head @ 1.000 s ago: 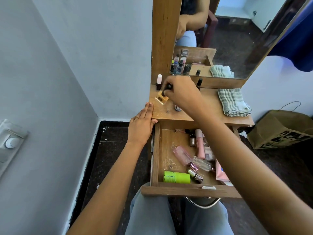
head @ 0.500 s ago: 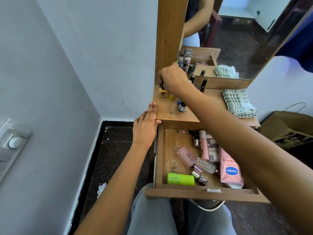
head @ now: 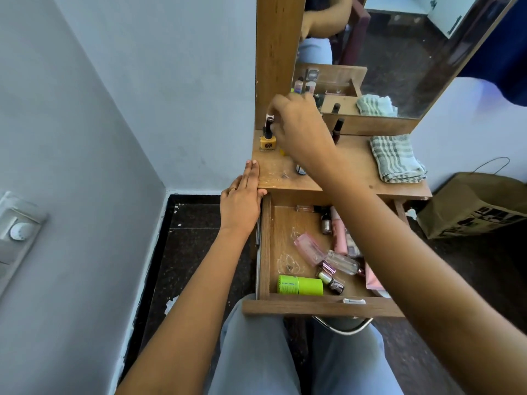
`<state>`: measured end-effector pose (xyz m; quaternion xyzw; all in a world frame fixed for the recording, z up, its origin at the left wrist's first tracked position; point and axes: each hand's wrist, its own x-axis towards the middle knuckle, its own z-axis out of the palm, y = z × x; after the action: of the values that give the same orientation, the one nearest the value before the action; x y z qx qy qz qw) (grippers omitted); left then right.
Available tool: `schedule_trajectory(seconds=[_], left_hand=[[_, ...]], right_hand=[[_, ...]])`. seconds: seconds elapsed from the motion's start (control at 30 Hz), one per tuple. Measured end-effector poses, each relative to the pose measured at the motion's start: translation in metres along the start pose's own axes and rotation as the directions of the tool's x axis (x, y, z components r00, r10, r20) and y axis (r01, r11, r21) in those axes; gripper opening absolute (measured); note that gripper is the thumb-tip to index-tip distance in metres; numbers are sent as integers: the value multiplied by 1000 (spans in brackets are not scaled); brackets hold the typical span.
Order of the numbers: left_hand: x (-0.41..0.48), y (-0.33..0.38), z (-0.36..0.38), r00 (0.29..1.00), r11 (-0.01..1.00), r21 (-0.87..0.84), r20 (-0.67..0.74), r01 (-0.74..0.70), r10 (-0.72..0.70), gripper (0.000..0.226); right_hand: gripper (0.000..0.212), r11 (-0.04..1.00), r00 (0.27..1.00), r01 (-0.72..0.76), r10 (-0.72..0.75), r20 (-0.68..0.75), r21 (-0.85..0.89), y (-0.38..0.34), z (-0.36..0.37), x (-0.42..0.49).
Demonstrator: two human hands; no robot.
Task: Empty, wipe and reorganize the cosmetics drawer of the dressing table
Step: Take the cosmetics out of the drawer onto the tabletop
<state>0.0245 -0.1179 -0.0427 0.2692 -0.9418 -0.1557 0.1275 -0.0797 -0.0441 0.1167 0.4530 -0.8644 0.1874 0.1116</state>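
The open cosmetics drawer [head: 265, 252] juts out of the dressing table [head: 356, 178] over my lap. Inside lie a green tube [head: 301, 285], a pink bottle [head: 309, 248], a clear bottle [head: 342, 262], a pink tube [head: 339, 235] and small vials [head: 329, 276]. A yellow nail polish bottle [head: 267, 142] stands at the tabletop's back left. My right hand [head: 299, 129] reaches over it, fingertips pinched on a dark-capped bottle [head: 269, 121] just behind. My left hand [head: 242, 203] lies flat on the table's front left corner, holding nothing.
A folded checked towel [head: 396, 158] lies on the right of the tabletop. A small bottle [head: 300, 169] and a dark stick [head: 338, 129] stand near my right wrist. The mirror [head: 385, 52] rises behind. A paper bag [head: 473, 206] sits on the floor at the right; the wall is close on the left.
My right hand set the yellow nail polish bottle upright at the back left and has shifted its fingers up to the dark cap behind it. The left hand has stayed put.
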Motion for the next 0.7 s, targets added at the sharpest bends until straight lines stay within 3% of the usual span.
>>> schedule_trajectory(seconds=[0.03, 0.1, 0.17, 0.23, 0.3, 0.7], left_hand=[[0, 0, 0, 1000, 1000, -2, 0, -1, 1, 59], [0, 1, 1, 1000, 1000, -19, 13, 3, -3, 59], [1, 2, 1, 1000, 999, -50, 25, 17, -16, 59], [0, 4, 1, 999, 998, -53, 24, 26, -25, 59], [0, 5, 0, 999, 999, -34, 19, 33, -32, 59], [-1, 7, -1, 998, 998, -15, 24, 55, -55, 59]], right_hand=[[16, 995, 999, -13, 9, 45, 100, -1, -4, -23], [11, 985, 945, -64, 7, 328, 162, -2, -1, -76], [11, 991, 778, -106, 34, 627, 78, 2, 21, -121], [21, 997, 628, -76, 33, 777, 19, 9, 45, -152], [33, 999, 563, -31, 7, 826, 13, 13, 61, -169], [36, 998, 500, -15, -52, 865, 68, 32, 95, -180]])
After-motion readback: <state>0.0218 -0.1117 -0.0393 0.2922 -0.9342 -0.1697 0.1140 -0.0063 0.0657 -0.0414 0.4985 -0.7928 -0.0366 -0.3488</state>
